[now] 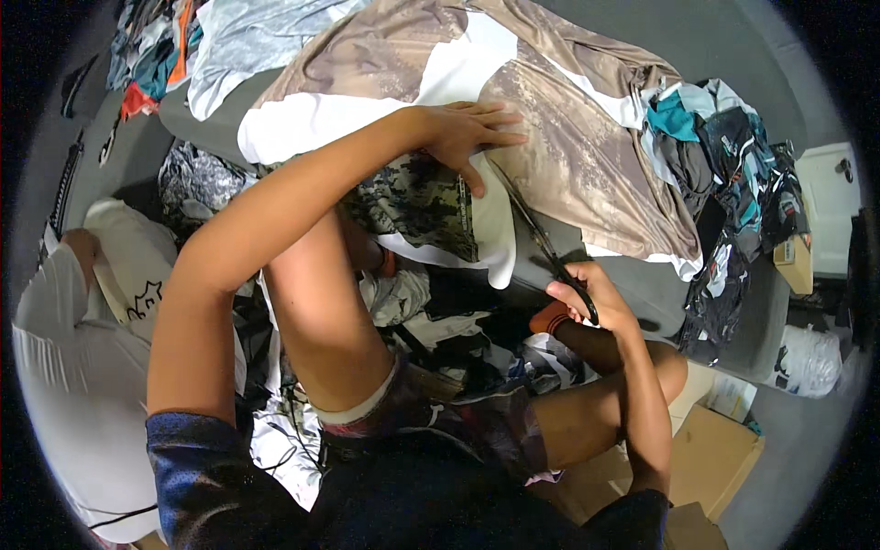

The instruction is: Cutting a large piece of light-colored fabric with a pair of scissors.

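Note:
A large piece of brown, mottled fabric (pixel 577 156) with white areas is spread over a grey surface in front of me. My left hand (pixel 467 137) lies on it with fingers stretched out, pressing it down. Below that hand hangs a dark green camouflage-patterned part (pixel 422 206) with a white border. My right hand (pixel 596 295) grips the handles of black scissors (pixel 539 234). Their blades point up and left, reaching the edge of the fabric beside the white border. How far the blades are apart is hard to make out.
Piled fabric scraps (pixel 715 137) in teal, black and grey lie at the right. Light grey cloth (pixel 247 46) and coloured scraps lie at the upper left. Another person in a white shirt (pixel 73 385) sits at my left. Cardboard (pixel 720 458) is at lower right.

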Motion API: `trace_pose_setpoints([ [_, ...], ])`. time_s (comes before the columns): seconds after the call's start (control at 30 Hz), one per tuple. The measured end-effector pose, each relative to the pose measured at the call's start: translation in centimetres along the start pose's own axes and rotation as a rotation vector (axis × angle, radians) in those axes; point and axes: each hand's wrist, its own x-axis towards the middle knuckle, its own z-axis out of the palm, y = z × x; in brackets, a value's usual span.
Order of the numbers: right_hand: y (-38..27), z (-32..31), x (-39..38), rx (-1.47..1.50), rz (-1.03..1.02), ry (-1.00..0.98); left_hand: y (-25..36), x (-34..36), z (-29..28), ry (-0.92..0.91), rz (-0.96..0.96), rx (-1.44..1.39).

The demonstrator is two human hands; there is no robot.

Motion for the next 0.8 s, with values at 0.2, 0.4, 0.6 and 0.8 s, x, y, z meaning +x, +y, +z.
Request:
trace_pose_setpoints([
  [0.2, -1.2, 0.5, -0.4, 0.086, 0.062, 0.019, -0.1, 0.1, 0.1, -0.023, 0.0, -0.024],
  [0.4, -1.2, 0.5, -0.1, 0.066, 0.053, 0.013, -0.4, 0.0, 0.5, -0.005, 0.021, -0.008],
  [0.6, -1.0, 0.4, 0.0, 0.091, 0.038, 0.001, 0.1, 0.0, 0.0, -0.015, 0.021, 0.017],
  [0.8, -0.7, 0.7, -0.2, 0.078, 0.011, 0.038, -0.1, 0.2, 0.2, 0.03, 0.076, 0.02],
])
